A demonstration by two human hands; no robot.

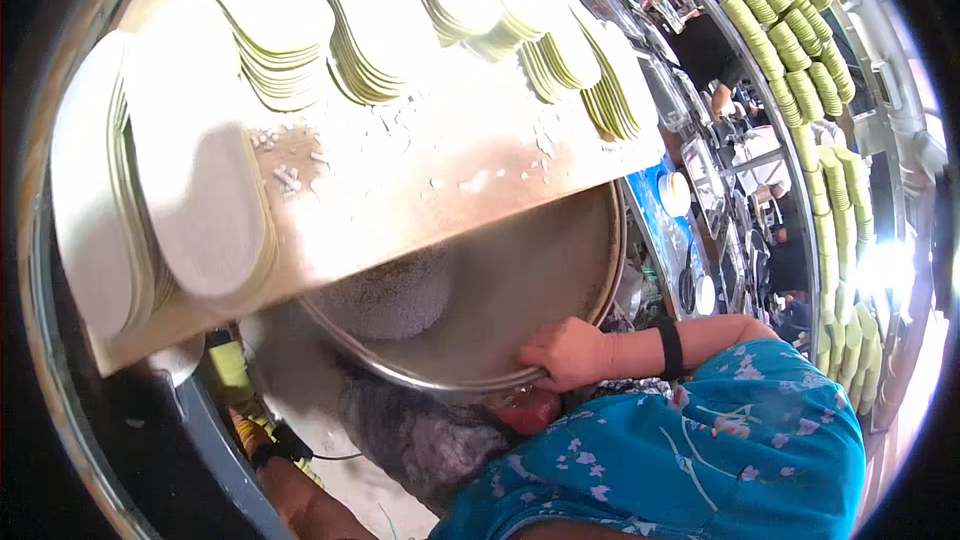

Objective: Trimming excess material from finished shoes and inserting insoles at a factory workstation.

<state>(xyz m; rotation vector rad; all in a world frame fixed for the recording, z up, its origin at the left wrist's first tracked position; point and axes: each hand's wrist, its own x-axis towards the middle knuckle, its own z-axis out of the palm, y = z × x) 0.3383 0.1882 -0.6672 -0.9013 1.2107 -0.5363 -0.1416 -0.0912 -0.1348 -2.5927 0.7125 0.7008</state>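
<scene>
My right hand (568,353), with a black band at the wrist, has its fingers curled over the near rim of a wide round metal pan (500,270). A rough whitish patch of residue (395,295) covers the left part of the pan's inside. Down at the lower left, my left hand (250,430) is beside a yellow-green object (230,368) whose kind I cannot make out; its fingers are mostly hidden in shadow. Above the pan, a pale board (400,185) carries several stacks of thin, sole-shaped sheets (365,60) with greenish edges.
Small white scraps (288,180) lie on the board. A grey metal frame (215,450) runs past my left arm. To the right stand a blue surface with white round containers (675,195) and a rack holding rows of pale green stacks (790,40). Other people are partly visible beyond.
</scene>
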